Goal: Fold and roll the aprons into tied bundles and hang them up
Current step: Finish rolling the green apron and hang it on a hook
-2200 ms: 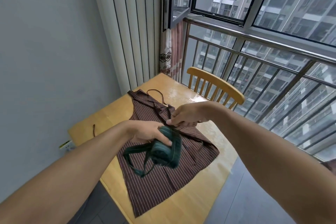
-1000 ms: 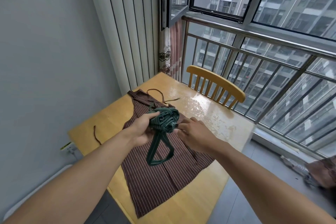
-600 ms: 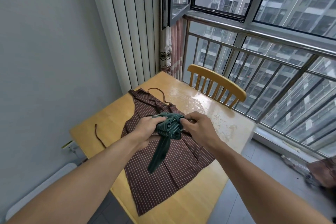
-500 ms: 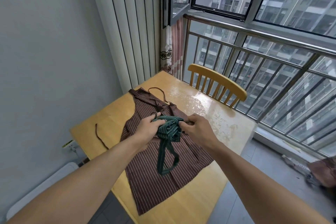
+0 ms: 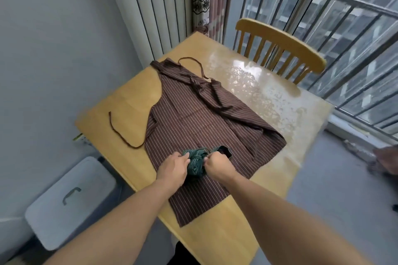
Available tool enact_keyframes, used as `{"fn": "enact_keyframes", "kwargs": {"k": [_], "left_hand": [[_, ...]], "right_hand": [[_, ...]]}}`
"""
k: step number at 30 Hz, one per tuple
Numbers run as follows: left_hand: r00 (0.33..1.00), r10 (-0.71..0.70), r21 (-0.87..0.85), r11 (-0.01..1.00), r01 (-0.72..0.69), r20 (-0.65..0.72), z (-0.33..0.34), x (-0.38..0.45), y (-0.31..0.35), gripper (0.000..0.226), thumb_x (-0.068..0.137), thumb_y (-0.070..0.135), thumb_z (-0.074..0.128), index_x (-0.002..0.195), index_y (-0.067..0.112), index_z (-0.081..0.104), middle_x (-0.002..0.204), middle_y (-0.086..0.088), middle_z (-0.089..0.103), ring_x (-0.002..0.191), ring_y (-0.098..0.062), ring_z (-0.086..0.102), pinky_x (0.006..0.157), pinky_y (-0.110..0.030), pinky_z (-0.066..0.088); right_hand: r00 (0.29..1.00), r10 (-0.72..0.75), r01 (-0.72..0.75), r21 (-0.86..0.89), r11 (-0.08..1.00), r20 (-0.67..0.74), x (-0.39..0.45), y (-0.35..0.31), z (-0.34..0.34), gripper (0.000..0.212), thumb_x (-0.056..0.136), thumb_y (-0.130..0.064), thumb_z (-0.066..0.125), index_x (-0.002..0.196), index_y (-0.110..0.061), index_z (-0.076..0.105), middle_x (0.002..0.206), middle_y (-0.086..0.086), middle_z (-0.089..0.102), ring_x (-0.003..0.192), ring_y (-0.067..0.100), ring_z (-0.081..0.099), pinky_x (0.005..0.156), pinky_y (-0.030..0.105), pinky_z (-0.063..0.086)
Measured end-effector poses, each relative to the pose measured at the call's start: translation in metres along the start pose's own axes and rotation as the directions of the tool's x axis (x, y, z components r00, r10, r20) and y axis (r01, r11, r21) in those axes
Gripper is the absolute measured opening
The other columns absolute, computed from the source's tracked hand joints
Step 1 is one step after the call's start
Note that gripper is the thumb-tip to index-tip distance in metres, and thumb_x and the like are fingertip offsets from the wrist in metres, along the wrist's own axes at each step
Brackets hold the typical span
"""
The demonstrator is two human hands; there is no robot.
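Head view: on the floor at the far left stands a grey box (image 5: 71,202) with a handle on its lid. On the wooden table (image 5: 277,101) lies the brown striped apron (image 5: 206,118), spread flat, one string on the bare wood to its left. Over the apron's near part, the left hand (image 5: 173,169) grips the green rolled bundle (image 5: 196,163) with curled fingers, and the right hand (image 5: 217,164) pinches its strap. A wooden chair (image 5: 280,47) stands behind the table.
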State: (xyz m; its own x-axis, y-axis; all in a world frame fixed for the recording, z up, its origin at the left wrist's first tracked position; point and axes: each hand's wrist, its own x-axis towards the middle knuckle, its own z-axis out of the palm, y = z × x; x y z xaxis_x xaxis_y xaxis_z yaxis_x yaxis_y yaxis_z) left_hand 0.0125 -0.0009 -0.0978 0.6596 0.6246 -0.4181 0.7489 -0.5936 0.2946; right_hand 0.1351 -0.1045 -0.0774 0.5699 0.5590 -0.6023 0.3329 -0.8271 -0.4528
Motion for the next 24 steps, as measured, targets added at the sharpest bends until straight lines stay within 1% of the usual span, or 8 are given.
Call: {"fn": "enact_keyframes", "kwargs": {"k": [2,4,6,9,12,14,19,24], "left_hand": [[0.992,0.091,0.062,0.994,-0.086,-0.084,0.010,0.003,-0.002,0.037,0.109,0.038,0.040,0.135,0.027,0.063,0.126,0.001,0.056,0.112,-0.020,0.052,0.097,-0.038,0.046],[0.982,0.135,-0.050,0.989,-0.143,-0.133,0.011,0.007,-0.002,0.025,0.102,0.037,0.056,0.117,0.026,0.073,0.111,0.008,0.055,0.100,-0.012,0.052,0.094,-0.033,0.048],[0.968,0.216,-0.114,0.966,-0.231,-0.129,0.009,0.013,-0.002,0.020,0.098,0.033,0.064,0.112,0.026,0.076,0.104,0.010,0.057,0.096,-0.009,0.052,0.094,-0.032,0.050],[0.937,0.328,-0.203,0.916,-0.347,-0.120,0.005,0.023,-0.001,0.017,0.097,0.031,0.066,0.110,0.023,0.075,0.104,0.009,0.061,0.100,-0.010,0.053,0.095,-0.031,0.048],[0.951,0.296,-0.354,0.883,-0.308,-0.090,0.008,0.030,0.003,0.017,0.098,0.040,0.063,0.107,0.029,0.072,0.103,0.007,0.063,0.098,-0.011,0.056,0.091,-0.033,0.048],[0.948,0.303,-0.356,0.879,-0.318,-0.099,0.013,0.036,0.004,0.018,0.098,0.043,0.062,0.108,0.032,0.073,0.104,0.008,0.066,0.097,-0.010,0.056,0.091,-0.035,0.049],[0.878,0.449,-0.266,0.837,-0.479,-0.167,0.020,0.039,0.015,0.015,0.095,0.031,0.069,0.107,0.024,0.076,0.100,0.013,0.066,0.097,-0.006,0.056,0.092,-0.032,0.051],[0.913,0.400,-0.279,0.871,-0.405,-0.078,0.023,0.037,0.021,0.021,0.095,0.042,0.067,0.109,0.029,0.075,0.101,0.013,0.066,0.098,-0.008,0.059,0.091,-0.035,0.051]], "right_hand": [[0.993,0.057,-0.063,-0.056,0.996,-0.106,0.002,0.004,0.011,0.033,0.100,-0.038,0.054,0.101,-0.014,0.076,0.091,0.005,0.074,0.080,0.025,0.071,0.075,0.036,0.060],[0.978,0.074,-0.092,-0.082,0.992,-0.192,-0.003,0.010,0.012,0.030,0.097,-0.044,0.060,0.091,-0.019,0.077,0.078,-0.001,0.072,0.071,0.021,0.069,0.071,0.037,0.061],[0.966,0.065,-0.091,-0.093,0.991,-0.251,-0.011,0.018,0.009,0.028,0.094,-0.046,0.066,0.085,-0.021,0.076,0.071,-0.006,0.069,0.065,0.015,0.067,0.067,0.037,0.061],[0.944,-0.016,-0.020,-0.107,0.994,-0.328,-0.015,0.026,0.004,0.020,0.096,-0.042,0.065,0.096,-0.026,0.077,0.084,-0.009,0.072,0.072,0.009,0.064,0.070,0.033,0.058],[0.961,-0.131,0.091,-0.170,0.981,-0.244,-0.013,0.031,0.003,0.020,0.104,-0.030,0.056,0.112,-0.024,0.072,0.106,-0.005,0.071,0.094,0.013,0.065,0.079,0.029,0.051],[0.966,-0.154,0.123,-0.154,0.980,-0.208,-0.011,0.038,0.004,0.020,0.103,-0.023,0.057,0.116,-0.024,0.071,0.110,-0.007,0.072,0.100,0.012,0.068,0.082,0.027,0.053],[0.958,-0.171,0.169,-0.029,0.985,-0.231,-0.009,0.051,-0.001,0.006,0.097,-0.023,0.068,0.100,-0.028,0.068,0.094,-0.012,0.071,0.083,0.004,0.066,0.077,0.031,0.060],[0.967,-0.227,0.232,0.028,0.972,-0.116,-0.009,0.062,-0.014,0.011,0.100,-0.022,0.064,0.108,-0.025,0.071,0.099,-0.011,0.073,0.085,0.005,0.069,0.076,0.025,0.058]]}}
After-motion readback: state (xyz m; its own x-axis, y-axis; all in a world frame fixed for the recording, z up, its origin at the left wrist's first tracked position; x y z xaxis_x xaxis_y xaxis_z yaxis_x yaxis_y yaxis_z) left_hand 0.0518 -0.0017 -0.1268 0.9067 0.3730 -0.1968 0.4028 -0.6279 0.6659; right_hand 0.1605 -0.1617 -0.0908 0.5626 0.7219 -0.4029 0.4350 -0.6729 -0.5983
